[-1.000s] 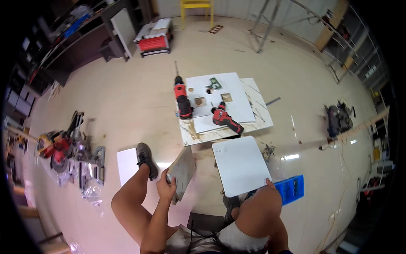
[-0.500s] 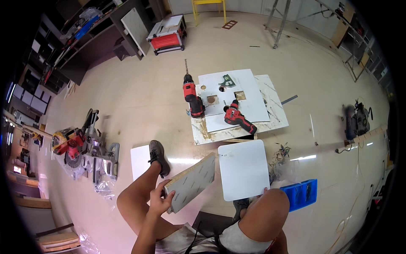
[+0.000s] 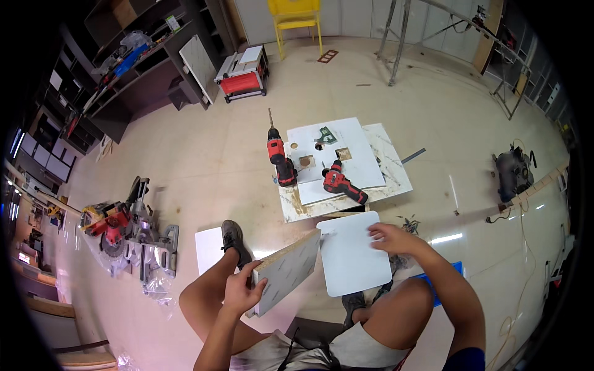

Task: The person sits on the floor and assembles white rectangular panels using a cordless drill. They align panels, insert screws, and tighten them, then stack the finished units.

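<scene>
My left hand (image 3: 243,289) is closed round the near left edge of a thick board (image 3: 289,272) with a grey marbled face and a raw chipboard edge; it stands tilted between my knees. My right hand (image 3: 394,238) reaches over the right edge of a white round-cornered panel (image 3: 354,263). Its fingers are bent but apart, and whether they touch the panel is unclear. Ahead, a low stack of boards carries a white sheet with cut holes (image 3: 371,164). On it lies a red and black drill (image 3: 340,184); another drill with a long bit (image 3: 279,154) stands at its left edge, near a green square (image 3: 325,135).
A mitre saw (image 3: 117,229) stands at left, a red table saw (image 3: 241,80) beyond. A blue tray (image 3: 456,268) lies partly behind my right arm, near loose screws (image 3: 409,224). At right are a dark machine (image 3: 513,174) and trailing cord; a yellow chair (image 3: 296,21) stands far ahead.
My right hand has moved from the white panel's lower right, beside my knee, up to its upper right edge. My left hand keeps hold of the marbled board. The view has tilted up slightly.
</scene>
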{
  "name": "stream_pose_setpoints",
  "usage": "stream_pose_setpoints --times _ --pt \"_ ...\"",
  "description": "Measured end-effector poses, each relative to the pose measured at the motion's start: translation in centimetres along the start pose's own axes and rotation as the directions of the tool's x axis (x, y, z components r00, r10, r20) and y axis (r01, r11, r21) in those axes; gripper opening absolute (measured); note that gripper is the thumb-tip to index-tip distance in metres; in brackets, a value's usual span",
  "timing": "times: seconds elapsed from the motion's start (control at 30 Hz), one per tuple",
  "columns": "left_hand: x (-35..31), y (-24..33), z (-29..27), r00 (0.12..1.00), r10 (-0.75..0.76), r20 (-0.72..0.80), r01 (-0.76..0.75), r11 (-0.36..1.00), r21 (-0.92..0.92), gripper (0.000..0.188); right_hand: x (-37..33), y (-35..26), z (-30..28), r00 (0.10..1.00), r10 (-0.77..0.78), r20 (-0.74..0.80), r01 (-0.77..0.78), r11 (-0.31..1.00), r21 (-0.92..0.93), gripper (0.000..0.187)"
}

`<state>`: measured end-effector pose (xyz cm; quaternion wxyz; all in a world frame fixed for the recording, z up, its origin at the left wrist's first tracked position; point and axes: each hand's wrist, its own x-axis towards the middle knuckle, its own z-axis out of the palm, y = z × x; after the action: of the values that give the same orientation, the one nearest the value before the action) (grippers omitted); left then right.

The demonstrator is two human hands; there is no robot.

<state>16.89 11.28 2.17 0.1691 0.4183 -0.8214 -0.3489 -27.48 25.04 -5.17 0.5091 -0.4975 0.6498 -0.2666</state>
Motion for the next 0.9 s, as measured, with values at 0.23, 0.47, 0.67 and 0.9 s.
stream_pose_setpoints --times 0.23,0.47,0.67,0.9 --pt "-1.0 -2.2 -0.5 0.987 -0.106 -0.12 0.067 0.953 -0.295 0.044 13.2 3.1 12.0 0.993 0.099 0.065 -0.113 0.958 0.264 0.09" --pt "-0.6 -2.0 1.2 0.977 -0.214 -0.024 0.212 0.976 -0.053 0.044 13.6 5.2 18.6 0.964 0.262 0.054 -0.255 0.837 0.485 0.051" --pt "0.2 -3.7 1.2 0.972 -0.231 -0.04 0.229 0.972 -0.052 0.044 14.4 8.5 18.9 0.982 0.179 -0.062 -0.142 0.913 0.383 0.05" --pt "-1.3 -7.8 0.8 0.949 -0.308 -0.07 0.287 0.934 -0.214 0.044 14.7 7.2 20.1 0.992 0.109 -0.069 -0.089 0.964 0.25 0.075"
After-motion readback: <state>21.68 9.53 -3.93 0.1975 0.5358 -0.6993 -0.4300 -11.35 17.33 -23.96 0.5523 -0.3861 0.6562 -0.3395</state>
